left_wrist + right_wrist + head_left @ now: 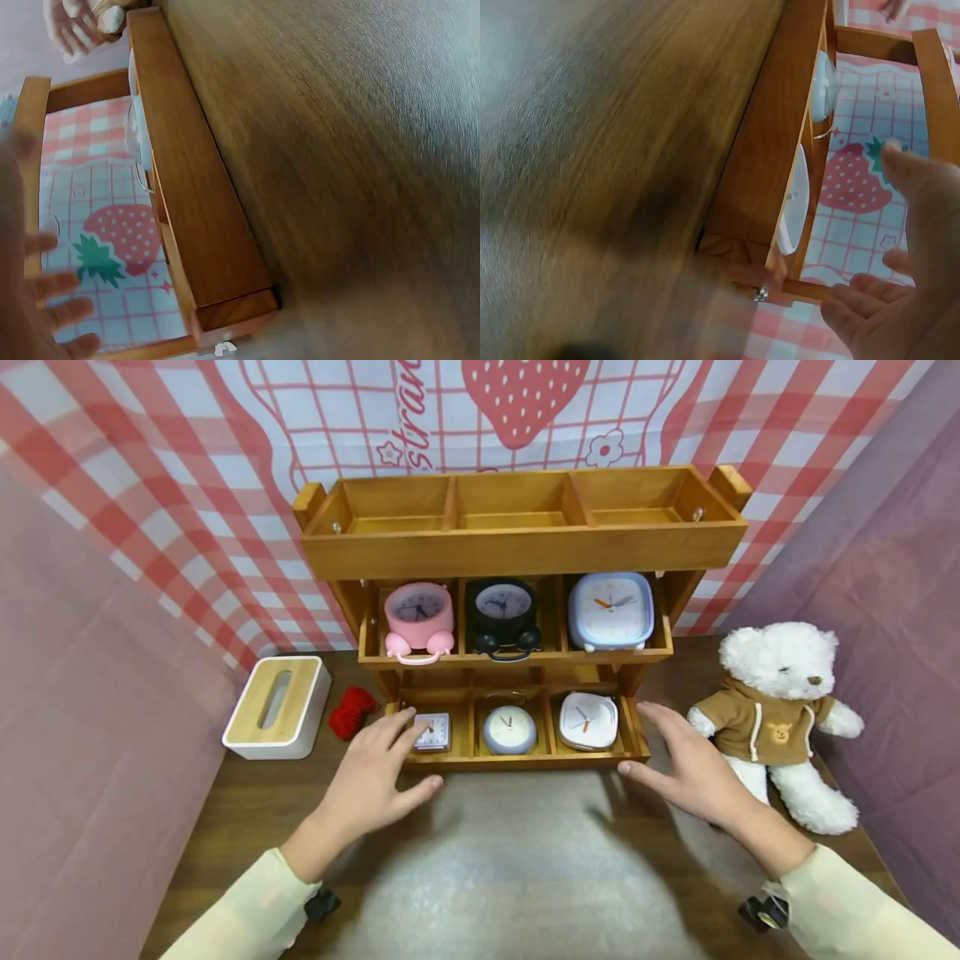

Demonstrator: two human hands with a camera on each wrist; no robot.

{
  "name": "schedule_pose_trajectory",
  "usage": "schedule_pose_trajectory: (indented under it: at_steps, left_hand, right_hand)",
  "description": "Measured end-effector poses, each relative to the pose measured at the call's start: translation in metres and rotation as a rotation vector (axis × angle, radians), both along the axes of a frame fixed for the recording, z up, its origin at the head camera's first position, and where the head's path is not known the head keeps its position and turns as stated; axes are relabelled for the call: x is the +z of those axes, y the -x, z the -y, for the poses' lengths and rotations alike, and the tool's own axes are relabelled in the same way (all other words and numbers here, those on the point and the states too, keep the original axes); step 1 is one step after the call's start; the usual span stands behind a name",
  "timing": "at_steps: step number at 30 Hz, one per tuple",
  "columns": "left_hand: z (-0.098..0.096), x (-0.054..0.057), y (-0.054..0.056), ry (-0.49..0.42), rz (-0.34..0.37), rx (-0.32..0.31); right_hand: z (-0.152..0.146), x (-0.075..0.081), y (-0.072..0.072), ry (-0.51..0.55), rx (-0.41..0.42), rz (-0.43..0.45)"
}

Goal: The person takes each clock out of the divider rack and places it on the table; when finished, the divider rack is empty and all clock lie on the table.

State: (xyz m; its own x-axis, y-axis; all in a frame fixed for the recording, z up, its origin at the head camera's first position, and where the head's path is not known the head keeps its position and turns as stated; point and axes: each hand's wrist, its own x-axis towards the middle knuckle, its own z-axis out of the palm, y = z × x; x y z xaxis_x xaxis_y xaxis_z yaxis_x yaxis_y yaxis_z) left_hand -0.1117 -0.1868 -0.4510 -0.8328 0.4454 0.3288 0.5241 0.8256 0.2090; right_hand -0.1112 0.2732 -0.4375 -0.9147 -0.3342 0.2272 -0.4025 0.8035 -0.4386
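A three-tier wooden shelf (525,550) stands at the back of the table. My left hand (375,768) is spread at the left end of its bottom tier, fingertips in front of a small lilac square clock (437,735). At the opposite end, my right hand (693,770) spreads its fingers beside the tier's corner, near a white square clock (588,721). Neither hand holds anything; whether the fingers touch the wood I cannot tell. A round grey-blue clock (510,731) occupies the bottom middle compartment. Above are pink (420,620), black (503,610) and blue (611,610) alarm clocks.
Left of the shelf lie a white tissue box (292,727) with a wooden lid and a red fuzzy item (351,712). A white teddy bear (780,718) in a brown hoodie sits at the right. Behind hangs a checked strawberry cloth (345,427).
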Motion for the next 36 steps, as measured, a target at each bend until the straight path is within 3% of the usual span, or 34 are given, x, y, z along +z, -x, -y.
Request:
schedule_pose_trajectory:
  at_steps: [3, 7, 13, 17, 24, 36]
  left_hand:
    - [0.007, -0.004, 0.004, -0.170, 0.081, 0.117]
    - [0.019, -0.011, 0.012, -0.368, 0.250, 0.288]
    - [0.027, -0.023, 0.020, -0.555, 0.502, 0.418]
    - [0.029, -0.029, 0.021, -0.663, 0.589, 0.458]
    - [0.029, -0.036, 0.025, -0.842, 0.654, 0.473]
    - [0.035, -0.042, 0.026, -0.919, 0.702, 0.440]
  right_hand:
    - [-0.002, -0.004, 0.006, 0.067, -0.024, 0.005]
    - [-0.005, -0.008, 0.017, 0.091, -0.026, -0.007]
    - [-0.005, -0.011, 0.034, 0.107, -0.032, 0.019]
    - [-0.001, -0.016, 0.042, 0.113, -0.025, 0.030]
    - [0.010, -0.026, 0.051, 0.074, -0.004, -0.007]
    - [0.028, -0.037, 0.064, 0.010, -0.009, 0.024]
